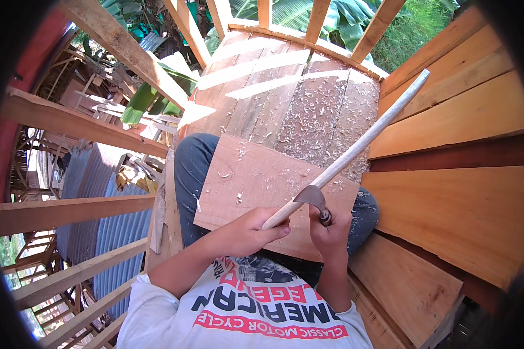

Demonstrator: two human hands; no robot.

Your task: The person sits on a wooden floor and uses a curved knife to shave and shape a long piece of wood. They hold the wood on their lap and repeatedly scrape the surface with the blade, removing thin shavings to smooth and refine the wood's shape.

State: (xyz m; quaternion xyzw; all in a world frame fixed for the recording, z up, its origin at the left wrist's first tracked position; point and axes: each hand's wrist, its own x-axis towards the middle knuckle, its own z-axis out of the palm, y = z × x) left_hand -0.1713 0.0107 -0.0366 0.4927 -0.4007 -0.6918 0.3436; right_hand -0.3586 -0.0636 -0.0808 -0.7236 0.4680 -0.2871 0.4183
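My left hand (263, 228) is closed around the lower end of a long, pale, slightly curved wooden stick (361, 141), which slants up to the far right. My right hand (330, 232) grips the handle of a curved knife (312, 196). Its broad, hooked blade lies against the stick, a short way beyond my left hand. Beneath both hands a flat wooden board (256, 174) rests across my lap, with a few curled shavings on it. The fingers of my right hand are partly hidden behind the handle.
Many wood shavings (314, 116) are strewn over the plank floor (244, 99) ahead. Slatted wooden railings (81, 218) stand at the left, with corrugated sheets (119, 232) below. Plank walling (448, 215) runs along the right. Green plants (297, 14) show past the far railing.
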